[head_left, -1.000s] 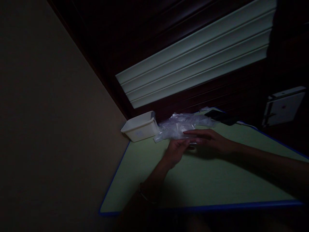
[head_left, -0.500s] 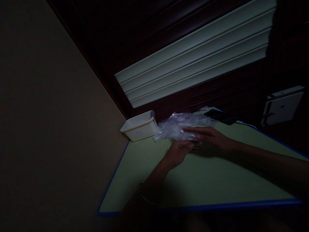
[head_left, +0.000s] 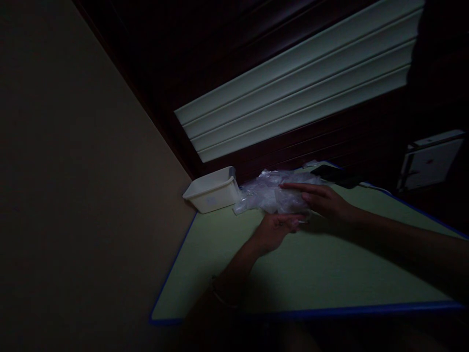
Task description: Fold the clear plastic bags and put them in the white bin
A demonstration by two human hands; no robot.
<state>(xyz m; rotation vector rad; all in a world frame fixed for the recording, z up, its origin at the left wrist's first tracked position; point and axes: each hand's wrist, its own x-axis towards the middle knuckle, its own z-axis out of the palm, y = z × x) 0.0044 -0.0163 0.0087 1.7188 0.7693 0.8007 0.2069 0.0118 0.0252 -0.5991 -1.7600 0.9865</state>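
A heap of crumpled clear plastic bags [head_left: 258, 195] lies on the pale green tabletop [head_left: 330, 274]. My left hand [head_left: 273, 232] is at the near side of the heap, fingers closed and pointing right, with a bit of clear plastic showing at the fingertips. Above and to the right, my right hand [head_left: 326, 199] reaches over the plastic with its fingers stretched out and the thumb held apart. Some plastic lies between the two hands. Dim light hides the finer detail of the fingertips.
A white plastic bin [head_left: 212, 193] stands left of the heap, by the wall [head_left: 110, 195]. Behind the right hand lies a dark flat object [head_left: 337, 176] with a pale cable. A white box-like thing [head_left: 430, 161] is beyond the table's blue edge. Slatted panels [head_left: 300, 80] rise behind.
The right hand has lifted slightly and opened away from the left, its fingers straighter. The left hand has hardly moved; its fingers now reach a little farther right. More plastic shows between the hands.
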